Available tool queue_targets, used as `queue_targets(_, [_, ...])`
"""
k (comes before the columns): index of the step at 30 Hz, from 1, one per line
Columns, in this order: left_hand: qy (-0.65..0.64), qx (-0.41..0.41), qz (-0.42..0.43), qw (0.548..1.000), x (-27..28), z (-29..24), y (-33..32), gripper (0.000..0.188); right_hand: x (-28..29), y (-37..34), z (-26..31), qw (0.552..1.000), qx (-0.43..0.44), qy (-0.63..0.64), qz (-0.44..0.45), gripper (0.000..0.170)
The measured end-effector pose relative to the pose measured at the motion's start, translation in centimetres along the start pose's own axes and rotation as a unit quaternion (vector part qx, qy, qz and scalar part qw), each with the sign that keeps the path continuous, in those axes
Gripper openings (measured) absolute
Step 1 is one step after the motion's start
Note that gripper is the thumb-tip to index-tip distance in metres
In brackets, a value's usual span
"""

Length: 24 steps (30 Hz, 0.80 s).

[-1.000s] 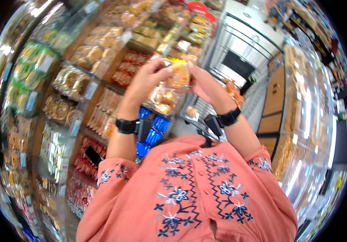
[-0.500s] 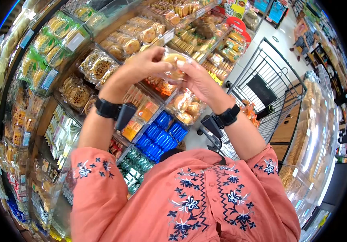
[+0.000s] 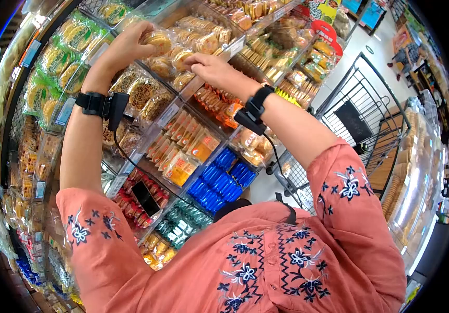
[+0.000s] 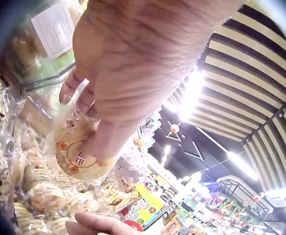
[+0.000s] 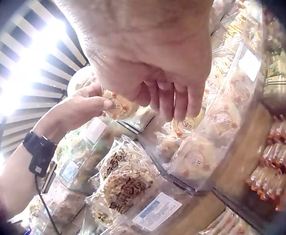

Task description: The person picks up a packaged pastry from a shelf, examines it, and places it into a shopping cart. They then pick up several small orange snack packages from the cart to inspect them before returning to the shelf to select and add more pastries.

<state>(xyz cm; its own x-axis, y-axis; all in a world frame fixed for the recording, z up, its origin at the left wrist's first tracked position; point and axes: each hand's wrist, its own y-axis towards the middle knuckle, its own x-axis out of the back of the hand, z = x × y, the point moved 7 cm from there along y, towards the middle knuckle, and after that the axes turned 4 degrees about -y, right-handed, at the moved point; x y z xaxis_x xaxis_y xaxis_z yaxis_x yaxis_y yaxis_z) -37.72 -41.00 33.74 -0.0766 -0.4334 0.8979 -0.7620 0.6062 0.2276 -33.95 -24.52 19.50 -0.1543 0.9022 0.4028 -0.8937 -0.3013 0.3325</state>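
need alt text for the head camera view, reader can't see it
A person's left hand pinches a wrapped round biscuit at a shop display of similar wrapped biscuits, the right hand close by. Bins of other snacks, including blue packets, surround them, with a shopping cart to the right.

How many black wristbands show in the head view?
2: one wristband behind the left hand, which pinches a wrapped cookie; another wristband behind the right hand. None looks hidden.

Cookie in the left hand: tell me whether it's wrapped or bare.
Wrapped: clear, shiny plastic shows around the cookie that the left hand pinches. Whether it's sealed, cannot tell.
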Motion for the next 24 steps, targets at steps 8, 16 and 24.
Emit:
queue_targets(8, [0.003,0.057,0.036,0.998,-1.4,4.1,-0.3,0.042,-3.5,5.0,-3.1,0.999,0.01,0.002,0.037,0.04])
queue_targets(16, [0.048,0.011,0.094,0.994,-4.1,3.5,-0.4,0.047,-3.1,5.5,-5.5,0.999,-0.042,0.003,0.023,0.033])
queue_targets(24, [0.131,-0.034,0.165,0.977,-5.4,1.5,-0.2,0.045,-3.2,5.7,-6.2,0.998,-0.048,-0.048,0.003,0.031])
